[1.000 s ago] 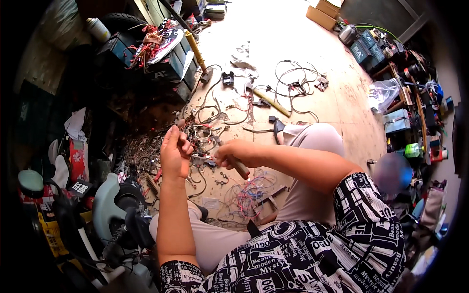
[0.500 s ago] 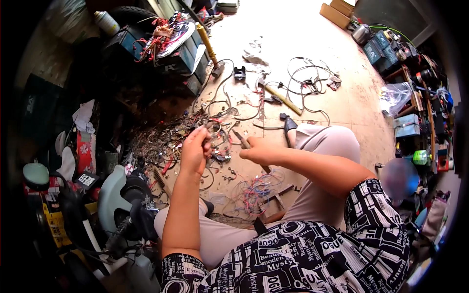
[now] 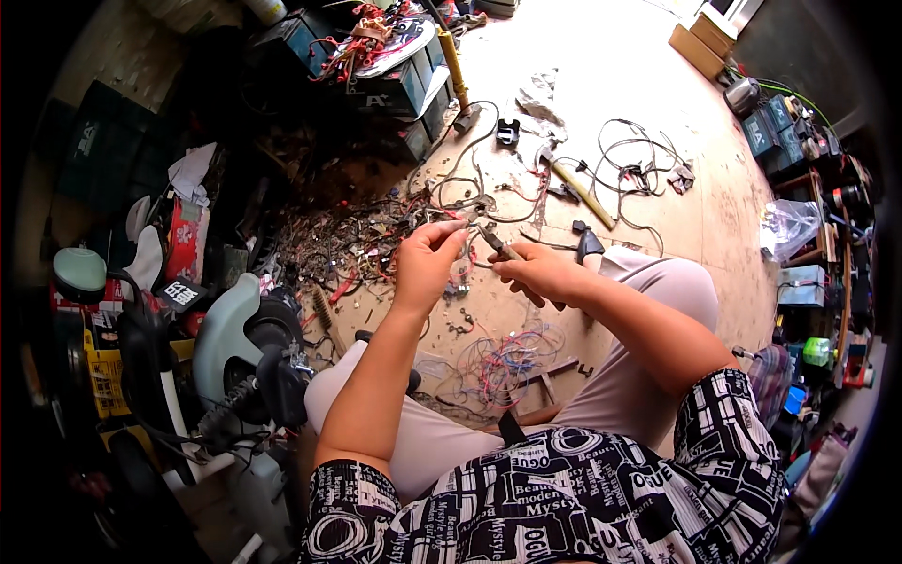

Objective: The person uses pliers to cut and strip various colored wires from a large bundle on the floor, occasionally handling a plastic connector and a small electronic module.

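My left hand (image 3: pixel 427 268) is raised over the littered floor, thumb and fingertips pinched together. What lies in that pinch is too small to make out. Just to its right, my right hand (image 3: pixel 540 273) grips a slim dark hand tool (image 3: pixel 495 244) with a narrow tip, either a knife or pliers; I cannot tell which. The tool's tip points up and left, close by my left fingertips. Beneath and beyond both hands spreads a heap of wire scraps and small parts (image 3: pixel 348 235). A loose bundle of thin red and blue wires (image 3: pixel 507 362) lies between my legs.
A hammer with a yellowish handle (image 3: pixel 583 193) rests on the floor ahead, beside coiled black cable (image 3: pixel 639 141). Dark batteries (image 3: pixel 390 94) stand at the far left. A grey-green scooter part (image 3: pixel 221 329) crowds my left side. Crowded shelving (image 3: pixel 817 244) lines the right.
My view has shifted, so the floor things sit further right. My hands have come closer together, and the tool's tip is now near my left fingertips.
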A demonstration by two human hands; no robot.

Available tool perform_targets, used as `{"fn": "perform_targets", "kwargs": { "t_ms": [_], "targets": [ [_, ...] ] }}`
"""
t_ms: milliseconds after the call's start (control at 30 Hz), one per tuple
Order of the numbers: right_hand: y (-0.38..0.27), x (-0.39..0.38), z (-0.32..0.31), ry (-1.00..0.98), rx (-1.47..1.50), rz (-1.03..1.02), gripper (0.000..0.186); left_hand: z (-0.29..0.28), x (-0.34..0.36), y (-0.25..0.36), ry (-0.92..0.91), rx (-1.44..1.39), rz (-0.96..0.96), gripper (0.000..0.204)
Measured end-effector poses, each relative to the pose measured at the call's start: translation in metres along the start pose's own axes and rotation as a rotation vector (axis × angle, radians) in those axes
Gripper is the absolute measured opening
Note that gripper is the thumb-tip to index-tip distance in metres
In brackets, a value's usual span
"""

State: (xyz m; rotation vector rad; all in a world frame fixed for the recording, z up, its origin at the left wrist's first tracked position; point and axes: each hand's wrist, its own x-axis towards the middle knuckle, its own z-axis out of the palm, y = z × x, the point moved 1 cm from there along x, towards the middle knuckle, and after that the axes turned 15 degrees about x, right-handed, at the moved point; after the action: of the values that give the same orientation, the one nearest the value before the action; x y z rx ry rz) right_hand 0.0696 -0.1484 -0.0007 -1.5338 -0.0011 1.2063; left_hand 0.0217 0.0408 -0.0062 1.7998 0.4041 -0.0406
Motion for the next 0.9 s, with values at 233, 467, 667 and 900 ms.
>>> {"fn": "perform_targets", "kwargs": {
  "t_ms": [233,467,667,900],
  "targets": [
    [-0.003,-0.001,0.004,-0.037,0.031,-0.043,0.038,0.003,-0.001,-0.006,0.050,0.163,0.099,0.015],
    [0.001,-0.001,0.008,0.043,0.114,-0.127,0.029,0.006,-0.004,0.004,0.120,0.243,0.166,0.014],
    [0.001,0.006,0.009,0.016,0.112,-0.015,0.023,0.004,-0.005,0.004,0.223,0.345,0.295,0.011],
    [0.010,0.011,0.005,0.010,0.114,-0.022,0.029,0.007,-0.010,0.006,0.308,0.413,0.362,0.009]
  ]
}}
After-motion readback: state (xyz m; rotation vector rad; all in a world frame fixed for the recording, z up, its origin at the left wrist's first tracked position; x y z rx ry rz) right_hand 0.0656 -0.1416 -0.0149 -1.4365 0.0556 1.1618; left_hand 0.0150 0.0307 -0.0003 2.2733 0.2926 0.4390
